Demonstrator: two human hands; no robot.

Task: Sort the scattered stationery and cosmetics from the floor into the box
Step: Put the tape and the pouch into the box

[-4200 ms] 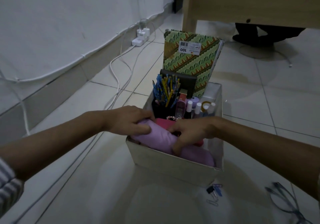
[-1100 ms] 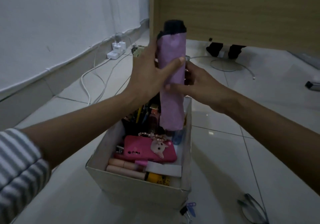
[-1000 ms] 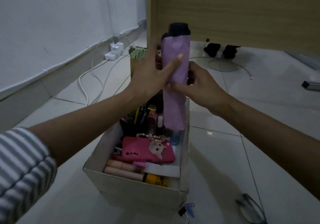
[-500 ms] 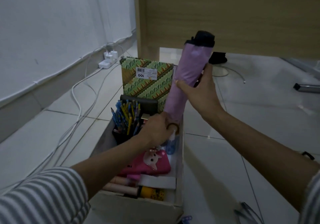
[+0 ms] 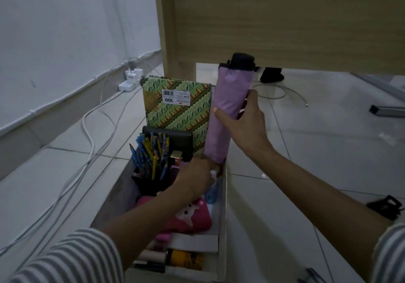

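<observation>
Now: umbrella stood up in the far-right corner of the box

Purple umbrella [image 5: 230, 89] is near upright with its black cap on top. Its lower end is down inside the box [image 5: 222, 221] at the far right corner, just right of the green notebook [image 5: 177, 107]. About a second back both hands held it at mid-length, clear above the middle of the box. Four seconds back it lay flat across the near end.

Right hand [image 5: 245, 129] wraps the umbrella at mid-length, thumb across the front, fingers behind. Left hand [image 5: 196, 178] has dropped to the umbrella's foot, low among the bottles. Its fingers look curled but are mostly hidden, so cannot tell if they pinch the foot or only guide it.

Pink phone case [image 5: 190, 217], once covered, now shows in the near half. Pencil cup [image 5: 151, 157] stands far left.

My read: the umbrella went from lying to standing to save room. Placement looks nearly done and needs seating and letting go. It is tall and leaning, so it may tip if the foot is not wedged. Dark item [image 5: 384, 209] lies on the floor [image 5: 306, 173] to the right, so sorting is likely not finished.
</observation>
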